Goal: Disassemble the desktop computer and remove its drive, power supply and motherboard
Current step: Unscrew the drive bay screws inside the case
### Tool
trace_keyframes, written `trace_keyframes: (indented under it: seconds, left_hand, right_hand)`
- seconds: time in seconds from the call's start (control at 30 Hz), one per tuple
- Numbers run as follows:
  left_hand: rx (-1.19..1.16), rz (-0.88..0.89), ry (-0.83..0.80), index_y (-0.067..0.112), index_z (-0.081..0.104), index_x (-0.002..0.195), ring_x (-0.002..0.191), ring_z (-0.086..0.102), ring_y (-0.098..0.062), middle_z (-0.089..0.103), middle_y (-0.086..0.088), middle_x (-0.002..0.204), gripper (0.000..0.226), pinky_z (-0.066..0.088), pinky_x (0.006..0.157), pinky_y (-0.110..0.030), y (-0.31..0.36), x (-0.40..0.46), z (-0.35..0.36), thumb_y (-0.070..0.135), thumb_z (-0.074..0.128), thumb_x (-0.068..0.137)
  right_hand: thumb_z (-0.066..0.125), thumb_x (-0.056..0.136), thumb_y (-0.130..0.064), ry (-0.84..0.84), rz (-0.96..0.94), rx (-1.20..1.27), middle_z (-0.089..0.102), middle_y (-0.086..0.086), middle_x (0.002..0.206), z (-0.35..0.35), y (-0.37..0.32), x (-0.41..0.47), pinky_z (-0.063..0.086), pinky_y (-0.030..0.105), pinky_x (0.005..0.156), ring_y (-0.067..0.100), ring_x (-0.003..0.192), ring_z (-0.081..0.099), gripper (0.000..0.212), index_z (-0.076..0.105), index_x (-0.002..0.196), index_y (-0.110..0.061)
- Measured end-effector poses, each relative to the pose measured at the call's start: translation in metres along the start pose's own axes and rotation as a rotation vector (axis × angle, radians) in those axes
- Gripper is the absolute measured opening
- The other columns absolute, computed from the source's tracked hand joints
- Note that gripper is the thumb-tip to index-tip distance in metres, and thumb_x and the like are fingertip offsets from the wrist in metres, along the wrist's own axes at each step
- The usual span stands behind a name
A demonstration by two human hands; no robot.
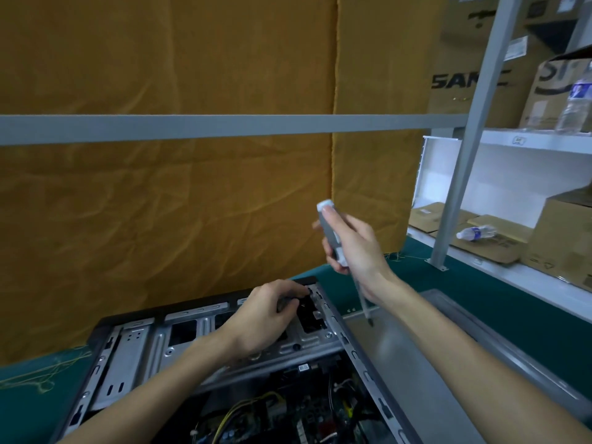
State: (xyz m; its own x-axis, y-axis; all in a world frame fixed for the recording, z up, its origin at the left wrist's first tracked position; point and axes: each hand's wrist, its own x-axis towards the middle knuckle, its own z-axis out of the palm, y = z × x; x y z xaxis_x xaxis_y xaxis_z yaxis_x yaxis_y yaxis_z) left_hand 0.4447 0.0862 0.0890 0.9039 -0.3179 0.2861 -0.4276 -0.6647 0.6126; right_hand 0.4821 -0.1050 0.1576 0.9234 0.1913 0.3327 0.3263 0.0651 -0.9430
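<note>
Grey steel is framing the opened computer case (205, 357), lying on its side on the green table (499, 302) so its insides face up. The left hand (269, 315) is curling its fingers into the drive bay, apparently pinching something small and dark. The right hand (352, 245) is gripping a screwdriver (331, 233) lifted clear, seemingly parked until needed.

You're facing a wrinkled mustard-yellow fabric backdrop (192, 203) crossed by a grey horizontal bar (224, 128). Green table mat (448, 293) underneath. White metal shelving (528, 142) on your right holds cardboard boxes (474, 59) and two plastic water bottles (475, 233).
</note>
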Motion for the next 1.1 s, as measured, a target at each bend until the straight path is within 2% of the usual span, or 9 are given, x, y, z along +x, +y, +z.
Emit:
trace_keyframes:
  seconds: [0.1,0.17,0.27,0.4,0.47,0.53,0.7,0.93,1.1]
  left_hand:
    - [-0.211,-0.005,-0.008,0.024,0.069,0.123,0.107,0.066,0.002,0.075,0.015,0.109,0.028,0.051,0.093,-0.02,0.011,-0.012,-0.013,0.013,0.05,0.105]
    - [-0.349,-0.01,-0.018,0.02,0.072,0.117,0.089,0.07,0.004,0.077,0.008,0.105,0.026,0.053,0.077,-0.012,0.016,-0.021,-0.02,0.011,0.051,0.105]
    - [-0.328,0.009,-0.052,0.015,0.075,0.105,0.063,0.067,0.005,0.078,0.001,0.097,0.022,0.047,0.058,-0.006,0.019,-0.033,-0.025,0.009,0.053,0.103]
    - [-0.281,0.02,-0.097,0.014,0.077,0.102,0.087,0.074,-0.013,0.078,0.0,0.091,0.02,0.058,0.08,-0.026,0.012,-0.037,-0.037,0.005,0.059,0.098]
    - [-0.276,0.01,-0.124,0.017,0.077,0.099,0.088,0.075,-0.021,0.078,-0.001,0.092,0.02,0.061,0.083,-0.041,0.008,-0.042,-0.042,0.006,0.06,0.098]
    - [-0.27,0.02,-0.125,0.018,0.077,0.097,0.085,0.074,-0.025,0.078,-0.002,0.093,0.02,0.061,0.079,-0.047,0.003,-0.048,-0.044,0.008,0.06,0.099]
    - [-0.293,0.025,-0.121,0.022,0.075,0.098,0.083,0.072,-0.024,0.076,-0.002,0.093,0.02,0.06,0.078,-0.047,-0.001,-0.057,-0.041,0.012,0.058,0.101]
    - [-0.296,0.052,-0.127,0.022,0.075,0.1,0.076,0.069,-0.01,0.076,0.001,0.092,0.022,0.055,0.068,-0.025,-0.004,-0.059,-0.041,0.011,0.056,0.102]
    - [-0.289,0.071,-0.133,0.027,0.074,0.097,0.079,0.07,-0.009,0.075,0.002,0.094,0.023,0.053,0.069,-0.022,-0.004,-0.059,-0.04,0.015,0.056,0.103]
  right_hand:
    - [0.048,0.106,-0.043,-0.006,-0.108,0.114,0.06,0.005,0.068,0.034,-0.023,-0.008,0.043,0.029,0.045,0.017,0.051,0.052,0.031,0.06,0.115,-0.016]
    - [0.044,0.108,-0.04,-0.028,-0.114,0.152,0.059,0.008,0.072,0.053,-0.024,-0.014,0.051,0.035,0.055,0.018,0.056,0.055,0.029,0.056,0.117,-0.015]
    - [0.041,0.109,-0.041,-0.022,-0.11,0.185,0.057,0.007,0.074,0.071,-0.013,-0.021,0.046,0.036,0.057,0.018,0.056,0.052,0.028,0.054,0.116,-0.017]
    - [0.045,0.1,-0.05,0.002,-0.102,0.226,0.055,0.004,0.072,0.085,-0.005,-0.028,0.042,0.034,0.055,0.019,0.054,0.048,0.034,0.053,0.111,-0.019]
    - [0.046,0.099,-0.05,-0.013,-0.117,0.216,0.055,0.004,0.072,0.092,-0.003,-0.03,0.042,0.033,0.054,0.019,0.054,0.048,0.032,0.054,0.11,-0.021]
    - [0.047,0.1,-0.048,-0.03,-0.14,0.198,0.055,0.005,0.072,0.098,-0.002,-0.033,0.043,0.032,0.053,0.019,0.054,0.048,0.029,0.054,0.109,-0.022]
    - [0.047,0.101,-0.045,-0.039,-0.158,0.179,0.055,0.006,0.073,0.104,-0.002,-0.039,0.044,0.03,0.052,0.019,0.055,0.049,0.027,0.054,0.111,-0.021]
    - [0.048,0.099,-0.044,-0.029,-0.158,0.175,0.055,0.006,0.075,0.105,-0.004,-0.042,0.046,0.029,0.053,0.019,0.057,0.051,0.03,0.052,0.114,-0.019]
    - [0.047,0.101,-0.041,-0.023,-0.169,0.169,0.055,0.007,0.076,0.106,-0.006,-0.044,0.045,0.031,0.054,0.019,0.058,0.051,0.029,0.052,0.115,-0.017]
